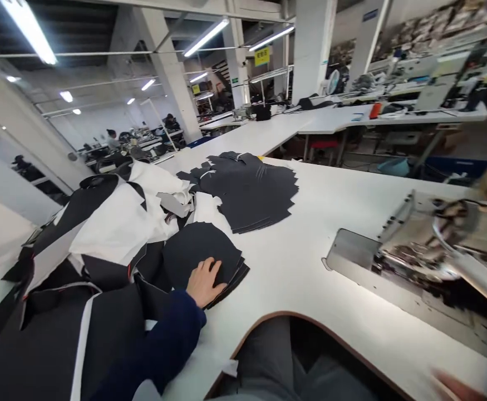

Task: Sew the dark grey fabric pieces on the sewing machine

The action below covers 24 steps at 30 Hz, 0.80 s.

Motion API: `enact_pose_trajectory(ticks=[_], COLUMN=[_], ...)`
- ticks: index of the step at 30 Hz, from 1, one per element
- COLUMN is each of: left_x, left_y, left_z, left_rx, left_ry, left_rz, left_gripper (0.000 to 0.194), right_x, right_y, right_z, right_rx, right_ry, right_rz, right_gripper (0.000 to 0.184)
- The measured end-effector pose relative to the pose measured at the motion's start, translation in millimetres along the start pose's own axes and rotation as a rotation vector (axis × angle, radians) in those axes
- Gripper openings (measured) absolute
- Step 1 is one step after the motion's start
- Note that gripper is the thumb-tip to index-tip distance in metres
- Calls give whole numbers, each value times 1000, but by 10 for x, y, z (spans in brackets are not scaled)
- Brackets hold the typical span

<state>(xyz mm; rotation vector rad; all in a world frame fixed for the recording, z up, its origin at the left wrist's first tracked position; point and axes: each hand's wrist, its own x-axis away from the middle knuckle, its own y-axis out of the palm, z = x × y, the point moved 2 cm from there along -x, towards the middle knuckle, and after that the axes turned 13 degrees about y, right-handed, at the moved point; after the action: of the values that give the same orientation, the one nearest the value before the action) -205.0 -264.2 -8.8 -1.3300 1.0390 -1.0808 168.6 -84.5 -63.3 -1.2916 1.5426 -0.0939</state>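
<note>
My left hand [203,282], in a navy sleeve, rests on top of a small stack of dark, rounded fabric pieces [203,248]. Its fingers are spread over the top piece, and the thumb lies towards the stack's right edge. Beyond it is a larger fanned pile of dark cut pieces [255,192] with jagged edges and thin white marks. Low at the right edge, my right hand [456,384] is partly in view over the white tabletop and smeared by motion, so its fingers cannot be made out. A sewing machine [352,250] lies beyond that hand.
Dark pieces with white trim [113,317] and white sheets [113,228] are heaped on the left. The white table [285,267] has a curved cutout around my lap. Further benches, a red-orange object [375,110] and a blue bin [394,166] lie behind. A person sits far left.
</note>
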Motion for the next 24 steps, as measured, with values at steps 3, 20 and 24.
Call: enact_pose_trajectory(ticks=[3,20,24], left_x=[221,192,170], left_y=[193,31,-11], left_z=[-93,-381,-414], left_rx=[53,374,255], left_ry=[-118,55,110], left_rz=[-6,-229,-279], left_gripper=[56,63,67], right_x=[-376,-1572,-1334], right_y=[524,3002,2397], right_z=[-594,-2124,-1594], right_rx=[-85,-13,43], right_ry=[-317,-612,-642], right_rz=[-167,-303,-306], right_gripper=[27,39,31])
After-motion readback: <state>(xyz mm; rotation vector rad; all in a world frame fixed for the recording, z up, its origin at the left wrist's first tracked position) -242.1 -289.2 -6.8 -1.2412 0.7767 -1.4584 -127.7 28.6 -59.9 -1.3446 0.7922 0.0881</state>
